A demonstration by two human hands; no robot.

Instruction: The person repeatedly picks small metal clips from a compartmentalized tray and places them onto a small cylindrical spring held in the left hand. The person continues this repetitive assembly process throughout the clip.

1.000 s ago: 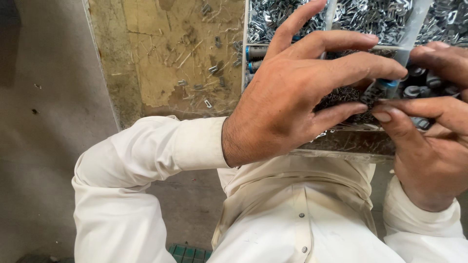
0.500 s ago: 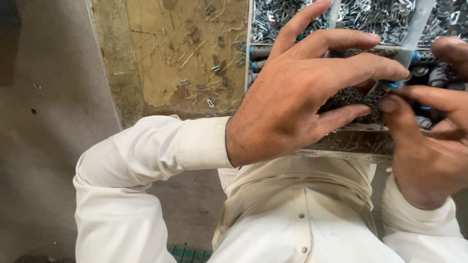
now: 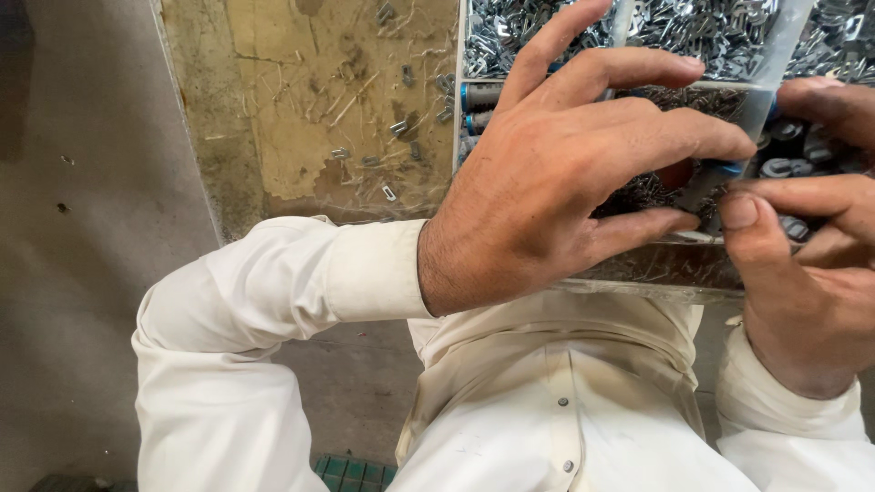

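Over parts tray [image 3: 656, 269], left hand [image 3: 556, 191], right hand [image 3: 811, 273]

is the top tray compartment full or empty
Full. The top compartment of the clear tray is heaped with small silver metal clips from wall to wall; no bare bottom shows. The left hand covers the compartment below it.

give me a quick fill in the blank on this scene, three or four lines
1. The left hand lies spread over a clear divided ____ of small metal parts.
2. The shirt sleeves are ____ in colour.
3. Loose metal clips lie scattered on the worn ____ beside the clear container.
4. The right hand enters from the ____ edge of the picture.

Missing words: tray; white; tabletop; right
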